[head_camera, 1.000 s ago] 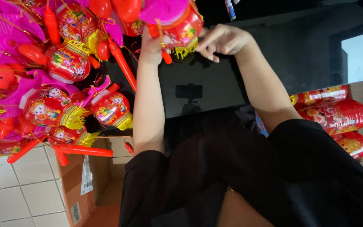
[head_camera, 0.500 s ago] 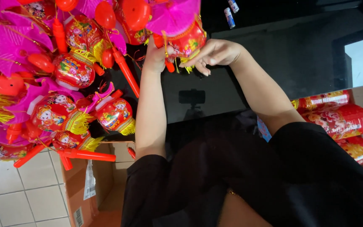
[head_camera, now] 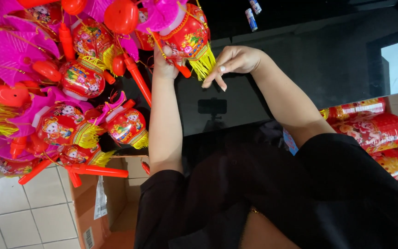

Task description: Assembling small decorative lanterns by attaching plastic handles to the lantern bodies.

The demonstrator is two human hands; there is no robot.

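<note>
Looks like a small shop or stockroom handling festive goods. A dense heap of red toy lanterns (head_camera: 81, 78) with yellow tassels, pink fans and red plastic handles fills the left side, many of one kind, as with stock. More red cylindrical lanterns (head_camera: 376, 131) lie stacked at the right edge. An open cardboard carton (head_camera: 100, 203) with a shipping label stands on a pale tiled floor (head_camera: 28, 216). A glossy black desk (head_camera: 300, 60) runs across the middle, two small batteries (head_camera: 253, 14) lying on it.
</note>
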